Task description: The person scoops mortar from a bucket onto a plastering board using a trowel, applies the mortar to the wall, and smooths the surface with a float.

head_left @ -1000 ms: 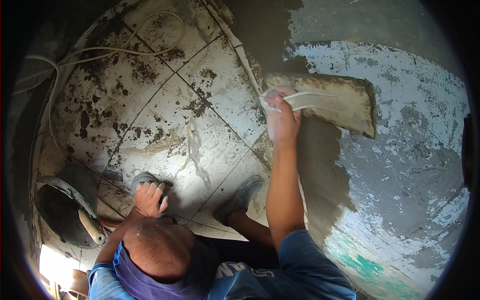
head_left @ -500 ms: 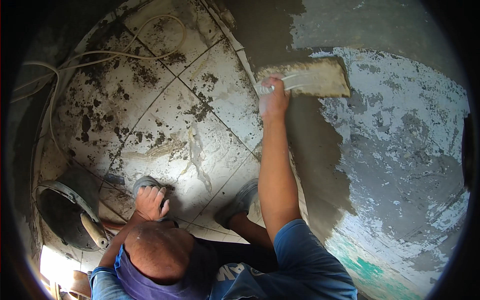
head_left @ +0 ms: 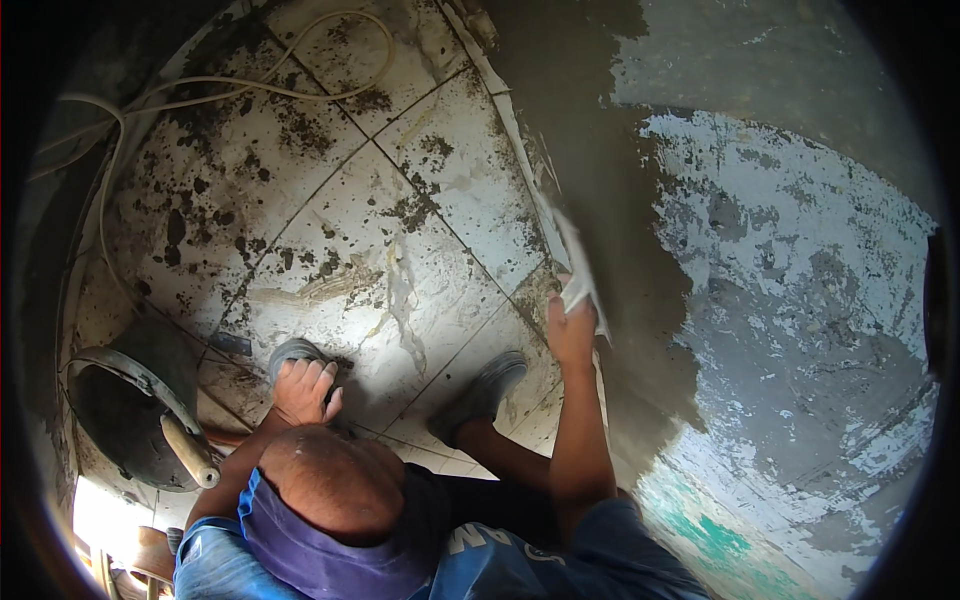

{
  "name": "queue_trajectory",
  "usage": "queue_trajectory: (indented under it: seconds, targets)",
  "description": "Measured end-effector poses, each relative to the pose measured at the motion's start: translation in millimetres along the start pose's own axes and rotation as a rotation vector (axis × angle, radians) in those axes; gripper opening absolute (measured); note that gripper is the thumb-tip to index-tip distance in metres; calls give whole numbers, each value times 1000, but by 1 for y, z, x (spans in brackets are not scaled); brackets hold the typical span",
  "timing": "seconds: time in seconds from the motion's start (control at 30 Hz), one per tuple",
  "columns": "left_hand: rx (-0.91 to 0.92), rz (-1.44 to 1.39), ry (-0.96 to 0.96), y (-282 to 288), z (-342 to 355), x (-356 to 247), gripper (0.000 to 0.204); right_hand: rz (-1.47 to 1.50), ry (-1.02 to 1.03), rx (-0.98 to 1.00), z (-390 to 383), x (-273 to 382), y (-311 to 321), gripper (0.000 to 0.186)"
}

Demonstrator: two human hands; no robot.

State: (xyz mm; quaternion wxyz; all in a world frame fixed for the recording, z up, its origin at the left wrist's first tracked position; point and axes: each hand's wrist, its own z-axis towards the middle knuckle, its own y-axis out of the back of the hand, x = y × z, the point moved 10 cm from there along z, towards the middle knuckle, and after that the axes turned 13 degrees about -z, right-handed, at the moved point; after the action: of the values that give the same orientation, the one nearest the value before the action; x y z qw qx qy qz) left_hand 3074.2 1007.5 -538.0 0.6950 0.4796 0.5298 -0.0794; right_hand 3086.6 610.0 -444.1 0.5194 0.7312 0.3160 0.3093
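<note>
Along the right-hand wall's lower edge, my right hand (head_left: 572, 332) is closed round the pale handle of a plastering float (head_left: 582, 262). The float is turned nearly edge-on and smeared by motion, so its broad face is hidden; whether it touches the wall cannot be told. Dark wet plaster (head_left: 625, 300) lies in a band on the wall beside it. My left hand (head_left: 305, 390) is low over the toe of my left shoe (head_left: 292, 350), its fingers curled; what they hold, if anything, is hidden.
A black bucket (head_left: 180, 365) stands at lower left, a wooden-handled tool (head_left: 190, 450) at its rim. A pale hose (head_left: 235, 88) loops across the dirty tiled floor (head_left: 330, 225). My right shoe (head_left: 485, 395) is near the wall. Patchy old paint (head_left: 800, 260) covers the wall further right.
My right hand has drawn the float down toward me from the upper wall, and the float has turned from face-on to edge-on. My left hand stays over the shoe. The view has shifted slightly.
</note>
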Motion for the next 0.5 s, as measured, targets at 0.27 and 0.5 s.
queue_trajectory:
  seconds: [0.27,0.5]
  targets:
    - [10,2,15,5,-1,1,44,-705,-141,290,37,-62,-72,53]
    - [-7,1,16,3,-1,1,42,-585,-106,76,94,1,-68,50]
